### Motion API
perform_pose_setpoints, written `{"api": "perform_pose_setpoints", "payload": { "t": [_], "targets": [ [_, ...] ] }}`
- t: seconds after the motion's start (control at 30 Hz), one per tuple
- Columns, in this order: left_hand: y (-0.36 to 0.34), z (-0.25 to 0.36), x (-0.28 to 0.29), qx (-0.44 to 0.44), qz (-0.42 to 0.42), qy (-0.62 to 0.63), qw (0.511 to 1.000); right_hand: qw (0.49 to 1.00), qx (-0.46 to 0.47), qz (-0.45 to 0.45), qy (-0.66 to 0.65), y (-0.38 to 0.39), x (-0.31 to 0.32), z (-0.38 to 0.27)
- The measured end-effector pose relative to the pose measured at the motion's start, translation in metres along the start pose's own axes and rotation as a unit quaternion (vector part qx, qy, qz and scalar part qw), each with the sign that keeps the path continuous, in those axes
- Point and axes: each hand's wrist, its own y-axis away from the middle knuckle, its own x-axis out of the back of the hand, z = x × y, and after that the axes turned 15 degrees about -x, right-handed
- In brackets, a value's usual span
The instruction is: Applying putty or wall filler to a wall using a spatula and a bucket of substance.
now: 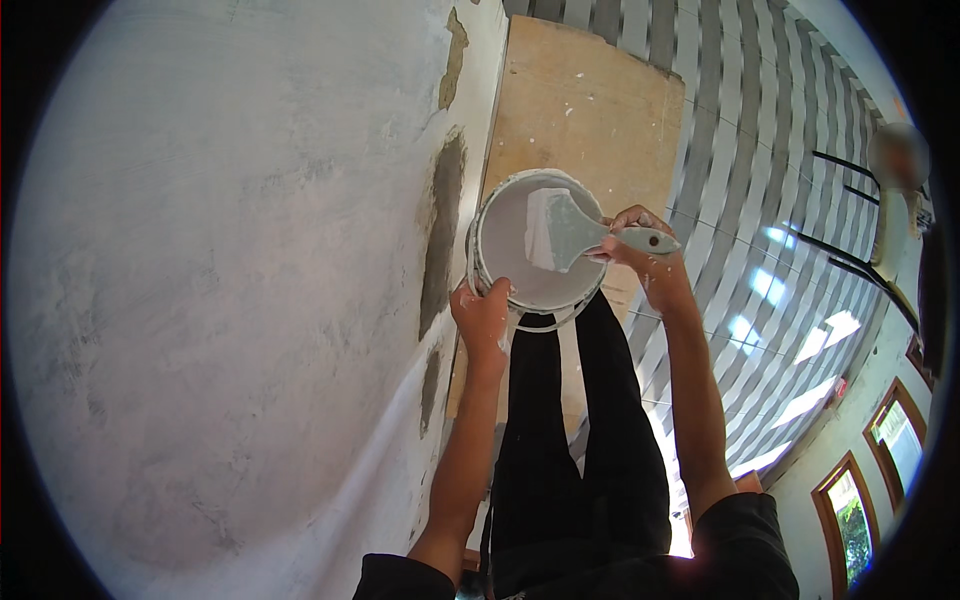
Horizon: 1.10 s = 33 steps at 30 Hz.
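My left hand [483, 318] grips the near-left rim of a round white bucket [487, 254], its thumb hooked over the edge. White paint coats the bucket's inside, and its wire handle hangs down on the near side. In my right hand [645, 262] is a wide, flat paintbrush [580, 236] with a pale grey handle. Its paint-covered bristles point left, over the bucket's opening. My right fingers close round the brush's neck at the bucket's right rim; whether they touch the rim I cannot tell. White smears mark both hands.
Close on my left rises a whitish wall [250, 250] with bare grey patches [441, 235] near its base. A paint-spotted wooden board [590, 100] lies below the bucket. Striped grey tiles [740, 190] extend to the right, toward a blurred person [900, 160] and wood-framed windows [848, 520].
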Motion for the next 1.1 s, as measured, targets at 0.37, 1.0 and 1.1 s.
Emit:
{"api": "perform_pose_setpoints", "payload": {
  "t": [0.37, 1.0, 1.1],
  "targets": [
    [-0.019, 0.009, -0.008, -0.022, -0.008, -0.013, 1.0, 0.999, -0.033, -0.031, -0.002, -0.016, -0.008, -0.013],
    [-0.034, 0.009, -0.015, -0.029, -0.001, -0.036, 0.999, 0.998, 0.006, -0.015, -0.055, -0.03, -0.013, -0.019],
    [-0.036, 0.01, -0.015, -0.04, -0.001, -0.044, 0.998, 0.998, 0.015, -0.016, -0.053, -0.032, -0.009, -0.016]
  ]
}}
